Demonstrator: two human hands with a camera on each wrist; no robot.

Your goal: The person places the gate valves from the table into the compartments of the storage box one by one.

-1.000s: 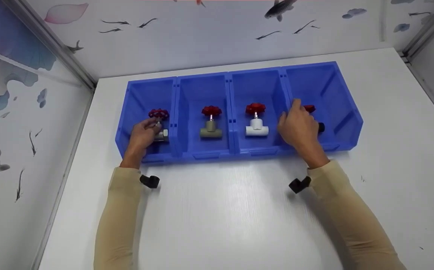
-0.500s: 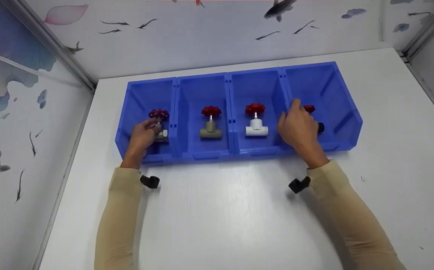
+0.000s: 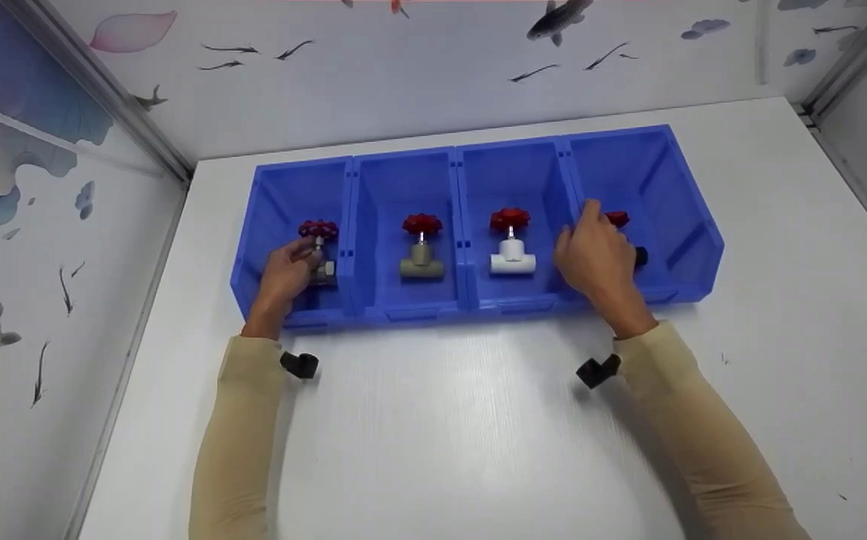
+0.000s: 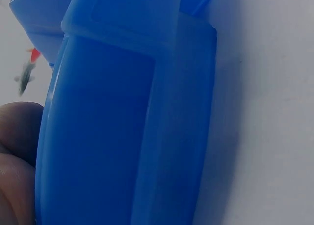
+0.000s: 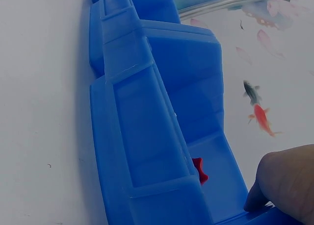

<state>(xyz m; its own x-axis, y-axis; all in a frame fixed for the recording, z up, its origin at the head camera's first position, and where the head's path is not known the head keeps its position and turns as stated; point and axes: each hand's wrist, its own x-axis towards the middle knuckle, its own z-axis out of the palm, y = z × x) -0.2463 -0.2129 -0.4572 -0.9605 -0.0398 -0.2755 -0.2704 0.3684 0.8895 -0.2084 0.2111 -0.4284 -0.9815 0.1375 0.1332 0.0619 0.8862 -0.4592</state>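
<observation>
In the head view, my left hand (image 3: 289, 274) reaches into the leftmost blue bin and pinches a metal valve by the stem below its red handwheel (image 3: 318, 229). My right hand (image 3: 597, 253) is at the rightmost bin with curled fingers around a valve; of it only part of a red handwheel (image 3: 617, 218) and a black end (image 3: 640, 256) show. Its fingertips are hidden; the right wrist view has the thumb (image 5: 282, 183) by the bin divider. An olive-green valve (image 3: 421, 262) and a white valve (image 3: 512, 259) lie in the two middle bins, untouched.
Blue bins (image 3: 426, 311) stand side by side in a row on the white table (image 3: 441, 427). Printed panels with fish rise behind (image 3: 418, 82) and at the left. Black wrist cameras (image 3: 299, 365) stick out from both sleeves.
</observation>
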